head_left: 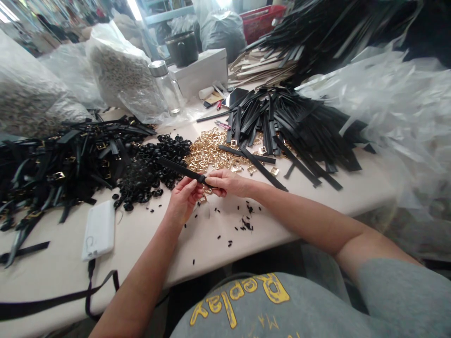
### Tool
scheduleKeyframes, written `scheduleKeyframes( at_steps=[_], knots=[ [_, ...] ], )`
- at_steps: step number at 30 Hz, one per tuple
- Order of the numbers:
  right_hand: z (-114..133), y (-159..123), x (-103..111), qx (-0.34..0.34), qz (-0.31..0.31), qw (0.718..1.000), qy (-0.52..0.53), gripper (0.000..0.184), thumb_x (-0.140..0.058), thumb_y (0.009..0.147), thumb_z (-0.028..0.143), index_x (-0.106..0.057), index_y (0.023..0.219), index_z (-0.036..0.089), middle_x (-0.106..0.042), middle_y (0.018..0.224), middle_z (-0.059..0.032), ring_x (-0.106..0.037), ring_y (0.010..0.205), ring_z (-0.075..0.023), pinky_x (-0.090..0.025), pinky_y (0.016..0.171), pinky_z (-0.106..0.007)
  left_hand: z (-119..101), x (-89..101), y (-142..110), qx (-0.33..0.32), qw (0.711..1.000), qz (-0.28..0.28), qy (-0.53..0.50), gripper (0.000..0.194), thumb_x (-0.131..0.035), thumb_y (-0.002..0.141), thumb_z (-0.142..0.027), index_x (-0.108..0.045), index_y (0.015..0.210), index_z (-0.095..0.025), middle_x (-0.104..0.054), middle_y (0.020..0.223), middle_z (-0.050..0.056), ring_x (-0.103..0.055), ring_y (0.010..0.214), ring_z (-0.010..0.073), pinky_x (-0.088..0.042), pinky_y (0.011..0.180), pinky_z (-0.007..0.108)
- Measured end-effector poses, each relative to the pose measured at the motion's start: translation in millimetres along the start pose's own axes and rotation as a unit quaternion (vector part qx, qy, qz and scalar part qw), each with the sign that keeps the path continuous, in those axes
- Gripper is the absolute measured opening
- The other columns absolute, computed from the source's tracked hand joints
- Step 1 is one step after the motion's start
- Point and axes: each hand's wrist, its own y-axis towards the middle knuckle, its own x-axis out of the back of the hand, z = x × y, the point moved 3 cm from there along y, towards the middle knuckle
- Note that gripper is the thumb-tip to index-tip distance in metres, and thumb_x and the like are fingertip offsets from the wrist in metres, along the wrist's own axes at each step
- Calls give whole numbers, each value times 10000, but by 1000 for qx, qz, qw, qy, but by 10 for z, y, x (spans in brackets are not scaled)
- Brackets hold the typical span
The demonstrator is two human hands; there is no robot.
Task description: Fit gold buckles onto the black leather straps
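Note:
My left hand (183,197) and my right hand (229,182) meet over the middle of the table, both closed on the near end of a black strap (176,167) that runs up and to the left. My right fingers pinch the strap's end, and a small gold piece shows under them. Just behind my hands lie a heap of gold buckles (207,152) and a heap of black loops (151,171). A pile of plain black straps (282,122) lies to the right of the buckles.
A pile of straps with buckles (63,164) fills the left. A white power bank (99,230) lies near the front edge. Small black bits (246,223) are scattered before my hands. Clear plastic bags, a bottle (168,87) and a white box (200,72) stand behind.

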Motion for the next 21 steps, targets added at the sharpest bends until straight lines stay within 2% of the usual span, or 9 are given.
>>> scheduleKeyframes(
  at_steps=[5,11,14,21],
  knots=[
    [-49,24,-17,-16,43,998,49,310,-556,912,439,-562,840,138,-461,499,82,-364,403,-35,-302,406,-160,-14,-65,-45,65,994,29,-78,252,-735,694,-140,-728,946,-132,-650,635,4,-554,492,44,-458,464,101],
    [-53,25,-44,-16,44,998,33,256,-503,949,354,-580,857,128,-457,509,78,-366,414,-35,-298,414,-162,13,-39,-85,123,978,56,-160,333,-647,733,-79,-694,1058,-132,-593,629,-2,-508,494,41,-425,446,88],
    [-39,15,-50,-6,36,999,15,268,-530,929,374,-548,799,140,-461,511,80,-378,419,-34,-312,425,-163,26,-29,-92,134,975,58,-168,368,-636,729,-68,-684,1087,-142,-581,642,-4,-499,503,43,-418,448,89],
    [-27,7,-26,36,32,998,-36,278,-528,911,383,-514,755,153,-464,516,80,-384,434,-38,-323,436,-166,25,-39,-101,116,983,49,-135,456,-674,664,-77,-687,1104,-197,-535,625,-33,-471,506,51,-418,472,126]
  ],
)
